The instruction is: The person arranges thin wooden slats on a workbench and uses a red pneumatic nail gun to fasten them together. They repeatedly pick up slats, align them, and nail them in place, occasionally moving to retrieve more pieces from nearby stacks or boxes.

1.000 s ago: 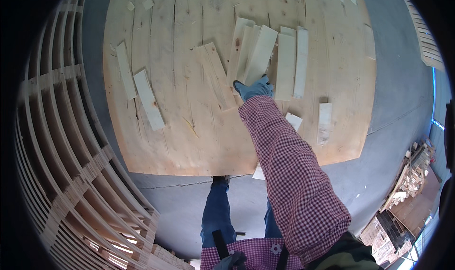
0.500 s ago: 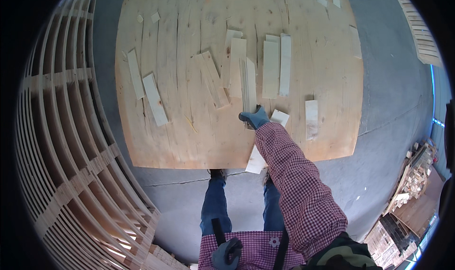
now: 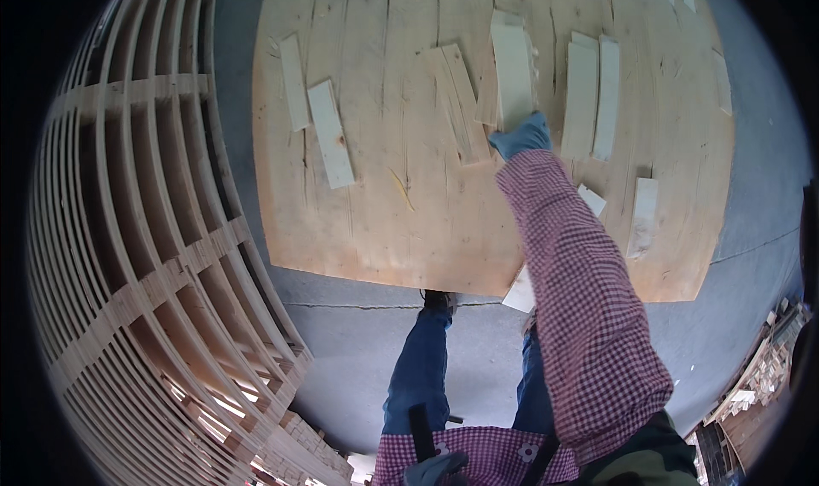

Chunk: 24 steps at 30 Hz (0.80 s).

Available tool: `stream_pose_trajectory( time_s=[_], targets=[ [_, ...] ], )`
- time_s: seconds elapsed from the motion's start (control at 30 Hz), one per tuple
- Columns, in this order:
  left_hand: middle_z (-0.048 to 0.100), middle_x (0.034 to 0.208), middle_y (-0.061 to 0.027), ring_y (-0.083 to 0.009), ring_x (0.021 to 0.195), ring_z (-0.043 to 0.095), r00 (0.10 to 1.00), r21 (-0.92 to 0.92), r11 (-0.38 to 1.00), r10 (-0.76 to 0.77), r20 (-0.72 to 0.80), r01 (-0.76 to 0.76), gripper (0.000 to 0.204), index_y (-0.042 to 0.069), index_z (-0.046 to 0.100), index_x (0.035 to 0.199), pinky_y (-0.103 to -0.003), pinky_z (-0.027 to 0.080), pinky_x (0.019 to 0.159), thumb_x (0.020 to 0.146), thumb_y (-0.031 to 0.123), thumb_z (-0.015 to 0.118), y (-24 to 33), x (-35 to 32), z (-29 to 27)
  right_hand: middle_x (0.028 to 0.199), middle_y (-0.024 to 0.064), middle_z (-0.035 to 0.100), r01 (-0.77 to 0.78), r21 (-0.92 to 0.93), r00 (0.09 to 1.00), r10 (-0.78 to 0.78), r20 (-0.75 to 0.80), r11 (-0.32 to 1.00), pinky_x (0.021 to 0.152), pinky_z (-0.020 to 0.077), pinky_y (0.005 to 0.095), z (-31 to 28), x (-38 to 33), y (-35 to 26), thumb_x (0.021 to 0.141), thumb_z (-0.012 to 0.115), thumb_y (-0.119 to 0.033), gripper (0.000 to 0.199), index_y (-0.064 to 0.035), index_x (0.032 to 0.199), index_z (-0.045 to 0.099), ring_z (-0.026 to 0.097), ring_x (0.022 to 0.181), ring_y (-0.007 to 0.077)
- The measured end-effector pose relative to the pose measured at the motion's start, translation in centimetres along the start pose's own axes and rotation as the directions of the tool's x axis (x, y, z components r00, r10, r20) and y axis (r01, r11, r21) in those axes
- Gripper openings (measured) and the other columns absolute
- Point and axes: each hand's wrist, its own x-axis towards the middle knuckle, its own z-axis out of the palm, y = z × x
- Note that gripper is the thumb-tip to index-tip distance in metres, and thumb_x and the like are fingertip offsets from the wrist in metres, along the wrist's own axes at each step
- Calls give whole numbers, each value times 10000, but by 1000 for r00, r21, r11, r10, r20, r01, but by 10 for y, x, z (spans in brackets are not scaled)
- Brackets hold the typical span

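Observation:
My right hand point(image 3: 522, 136), in a blue-grey glove, is closed on the near end of a pale wooden board point(image 3: 512, 68). That board lies over other boards on the large wooden panel point(image 3: 358, 247); how many it covers is hidden. Just left of the hand a knotty board point(image 3: 461, 102) lies slanted. To its right, a pair of boards lies side by side, a wider board point(image 3: 580, 98) and a narrower one point(image 3: 606, 98). My gloved left hand point(image 3: 435, 469) is low at my waist in front of the checked apron, cut off by the lower edge, its fingers not clear.
Two thin boards, one point(image 3: 294, 81) beside another point(image 3: 331, 135), lie on the panel's left. A short board point(image 3: 643, 217) lies at right. One offcut point(image 3: 521, 292) sticks out past the near edge. Slatted wooden frames point(image 3: 153, 230) stand at left; scrap wood point(image 3: 763, 375) is heaped at lower right.
My right hand has moved farther up the panel and now grips a wider board, away from the narrow strips it held. The view has shifted, and my left hand sits lower in it.

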Motion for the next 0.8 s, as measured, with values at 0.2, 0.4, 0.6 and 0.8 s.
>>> stream_pose_trajectory(
  time_s=[0.2,0.4,0.6,0.8],
  targets=[
    [630,1108,-157,-225,942,654,760,637,553,644,81,-537,408,46,521,1250,-321,527,819,854,-48,544,111,-36,58,660,30,614,-242,703,879,-155,450,669,446,448,239,-37,-117,91,711,788,-186,318,-9,928,638,562,499,120],
    [608,942,-98,-206,851,598,936,495,817,350,-16,-297,299,14,547,1119,-323,488,756,941,251,508,102,7,15,991,129,593,-480,573,594,-235,769,664,699,526,304,-176,-393,151,725,751,-161,658,50,1257,426,608,818,183],
    [546,1207,-107,-240,1153,521,782,-253,959,252,570,-124,751,70,370,1349,-399,431,993,824,542,625,189,-99,133,1209,228,486,-251,555,643,-292,708,793,967,387,348,-249,-535,163,627,825,-360,983,66,1334,291,490,1134,281],
    [574,1163,-158,-285,1068,564,878,419,888,-37,477,-190,545,24,431,1288,-441,447,946,922,416,521,207,-164,195,1276,244,488,-20,881,978,-172,114,472,991,421,371,-269,-625,151,656,804,-298,971,35,1392,266,522,1157,309]
  ],
)
